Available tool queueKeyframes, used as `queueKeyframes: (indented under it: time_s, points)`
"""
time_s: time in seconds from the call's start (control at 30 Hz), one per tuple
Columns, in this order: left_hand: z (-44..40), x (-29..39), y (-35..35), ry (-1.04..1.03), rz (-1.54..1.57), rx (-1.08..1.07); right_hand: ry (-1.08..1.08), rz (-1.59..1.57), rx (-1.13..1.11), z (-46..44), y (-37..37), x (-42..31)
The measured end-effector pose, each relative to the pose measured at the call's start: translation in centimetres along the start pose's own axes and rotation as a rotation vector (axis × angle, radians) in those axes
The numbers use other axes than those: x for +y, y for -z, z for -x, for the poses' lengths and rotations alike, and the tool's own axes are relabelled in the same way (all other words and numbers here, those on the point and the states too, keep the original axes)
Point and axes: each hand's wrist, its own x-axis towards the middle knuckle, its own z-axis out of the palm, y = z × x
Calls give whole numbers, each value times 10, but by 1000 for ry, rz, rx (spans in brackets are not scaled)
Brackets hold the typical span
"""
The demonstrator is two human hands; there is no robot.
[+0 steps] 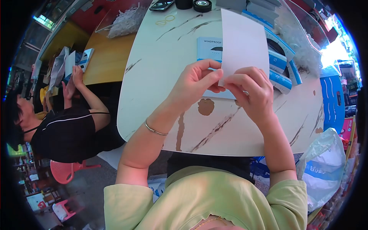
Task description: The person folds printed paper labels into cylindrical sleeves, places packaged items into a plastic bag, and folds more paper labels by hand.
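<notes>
Left hand point(199, 80) and right hand point(253, 86) each pinching near end of white sheet point(245, 42), held above worktop point(161, 76), partly hiding flat box point(204, 44); step judged: working that end, perhaps folding; next move calls for even two-handed grip; box reads "WINDPROOF" over umbrella picture point(216, 48); blue-and-white packaging point(278, 61) toward worktop's right edge, print illegible

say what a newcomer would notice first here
A tall white sheet stands out first, raised over the marble-patterned table, left grip and right grip at its lower edge. Partly hidden behind it lies packaging printed WINDPROOF; blue cartons lie to its right. Far left, a co-worker in black draws the eye too.
</notes>
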Motion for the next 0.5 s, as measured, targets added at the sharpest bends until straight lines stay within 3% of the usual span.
queueKeyframes:
  time_s: [0.33, 0.5]
  points:
    - [0, 0, 2, -21, 2, -12, -14, -37, -87, 0, -4, -4]
    - [2, 2, 3, 10, -157, 32, -27, -17, -136, 0, -2, -5]
